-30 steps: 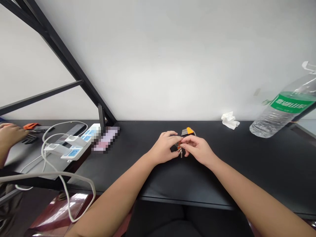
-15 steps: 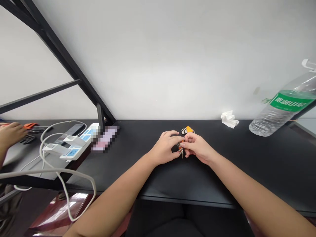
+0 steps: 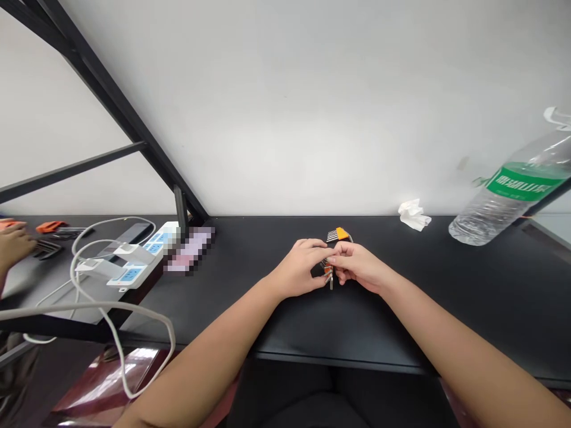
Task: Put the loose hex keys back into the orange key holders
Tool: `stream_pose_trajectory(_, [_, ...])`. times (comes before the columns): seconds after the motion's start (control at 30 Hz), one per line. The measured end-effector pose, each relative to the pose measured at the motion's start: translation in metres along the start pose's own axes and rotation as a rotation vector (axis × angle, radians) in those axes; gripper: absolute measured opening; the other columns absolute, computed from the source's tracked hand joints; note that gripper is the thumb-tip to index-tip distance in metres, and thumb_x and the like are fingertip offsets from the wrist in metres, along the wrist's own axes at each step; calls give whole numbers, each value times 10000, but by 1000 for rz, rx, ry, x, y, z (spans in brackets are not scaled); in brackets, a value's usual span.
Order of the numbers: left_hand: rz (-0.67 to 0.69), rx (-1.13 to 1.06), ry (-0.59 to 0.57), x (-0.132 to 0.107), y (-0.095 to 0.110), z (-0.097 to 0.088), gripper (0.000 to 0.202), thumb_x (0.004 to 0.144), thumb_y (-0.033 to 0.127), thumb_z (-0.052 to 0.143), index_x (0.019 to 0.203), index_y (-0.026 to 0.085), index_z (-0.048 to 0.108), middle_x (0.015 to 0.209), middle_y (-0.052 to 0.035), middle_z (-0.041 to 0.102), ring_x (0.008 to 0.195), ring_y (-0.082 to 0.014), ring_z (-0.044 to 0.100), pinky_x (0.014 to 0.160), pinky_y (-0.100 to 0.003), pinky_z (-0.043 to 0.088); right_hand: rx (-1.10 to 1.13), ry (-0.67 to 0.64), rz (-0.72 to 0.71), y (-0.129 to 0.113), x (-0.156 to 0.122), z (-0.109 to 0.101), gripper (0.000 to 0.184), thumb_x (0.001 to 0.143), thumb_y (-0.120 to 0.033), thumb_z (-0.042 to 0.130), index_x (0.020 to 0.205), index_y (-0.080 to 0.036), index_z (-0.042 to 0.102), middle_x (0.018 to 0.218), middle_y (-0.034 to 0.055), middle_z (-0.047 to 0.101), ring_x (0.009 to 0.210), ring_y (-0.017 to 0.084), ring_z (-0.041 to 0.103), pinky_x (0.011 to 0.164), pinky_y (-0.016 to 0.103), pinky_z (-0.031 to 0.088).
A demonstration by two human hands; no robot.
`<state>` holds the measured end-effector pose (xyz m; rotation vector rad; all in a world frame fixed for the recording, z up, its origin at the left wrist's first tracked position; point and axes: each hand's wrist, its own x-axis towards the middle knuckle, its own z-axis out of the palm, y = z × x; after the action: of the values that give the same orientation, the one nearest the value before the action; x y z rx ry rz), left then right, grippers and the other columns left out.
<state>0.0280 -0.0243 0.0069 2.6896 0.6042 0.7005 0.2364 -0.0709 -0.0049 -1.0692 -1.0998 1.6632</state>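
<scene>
My left hand and my right hand meet over the middle of the black table. Both are closed round a small orange holder with metal hex keys; short key ends stick out below the fingers. Behind the hands lies an orange and black striped piece on the table. How the keys sit in the holder is hidden by my fingers.
A white power strip with plugs and a looping white cable lies at the left. A crumpled tissue and a tilted water bottle are at the right. Another person's hand works at the far left beside orange tools.
My hands have drawn closer together on the key set, and the keys now point more straight down. The other person's hand at the far left has pulled back slightly.
</scene>
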Motion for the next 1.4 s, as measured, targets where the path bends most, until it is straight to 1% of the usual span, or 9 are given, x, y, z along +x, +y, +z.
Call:
stream_pose_trajectory(0.07, [10,-10,2,-1,-2,1,481,807,211,728,1278,271,650,1254,-68,688,1282,-274,575,1116,-456,421,-20,1,-6,1,0,0,415,741,-449,872,818,-195,553,668,-39,622,530,85,543,528,238,516])
stream_pose_trajectory(0.17, [11,-59,35,-1,-7,1,536,811,185,722,1330,282,628,1242,-63,702,1246,-262,606,1102,-453,449,-77,-16,-52,0,-1,-3,359,815,-471,800,844,-210,555,639,-46,602,538,107,559,569,280,538])
stream_pose_trajectory(0.37, [75,-234,199,2,-13,-1,560,869,204,702,1410,283,579,1169,-76,739,1128,-228,664,998,-441,542,-504,-6,-326,0,-8,-3,193,831,-312,766,968,-242,649,899,6,676,661,139,624,619,291,508])
stream_pose_trajectory(0.47, [109,-243,233,2,-14,1,556,878,213,714,1410,290,575,1151,-66,749,1112,-219,671,1000,-444,539,-608,20,-382,0,-9,1,115,848,-289,735,941,-253,677,880,10,701,682,158,629,631,305,508])
stream_pose_trajectory(0.73, [79,1,230,1,-7,6,469,913,290,693,1369,268,586,1148,-71,739,1169,-240,648,1057,-471,463,-548,26,-305,-3,-10,4,57,799,-202,697,844,-235,686,753,1,701,675,177,649,646,321,518])
stream_pose_trajectory(0.9, [58,164,233,2,-1,8,362,944,231,615,1306,235,608,1150,-81,737,1142,-233,650,1098,-490,397,-443,57,-222,2,-8,5,151,777,-247,743,863,-234,620,718,-25,655,662,168,641,623,304,507])
stream_pose_trajectory(1.0, [88,183,216,2,-1,8,374,953,237,610,1325,225,589,1182,-91,727,1161,-237,640,1099,-484,396,-396,34,-186,1,-8,5,200,784,-285,766,891,-224,608,757,-13,668,674,179,671,629,314,523])
stream_pose_trajectory(1.17, [165,167,197,1,-5,8,428,949,287,640,1362,208,554,1214,-105,712,1180,-248,616,1049,-453,440,-512,73,-195,-5,-12,6,285,763,-395,824,872,-215,631,790,3,682,674,186,665,607,320,502])
stream_pose_trajectory(1.4, [136,192,182,0,-7,10,442,943,241,609,1379,229,543,1204,-92,712,1171,-251,615,1064,-475,412,-540,80,-205,1,-9,8,247,818,-406,774,924,-229,637,814,7,688,672,199,674,591,319,489])
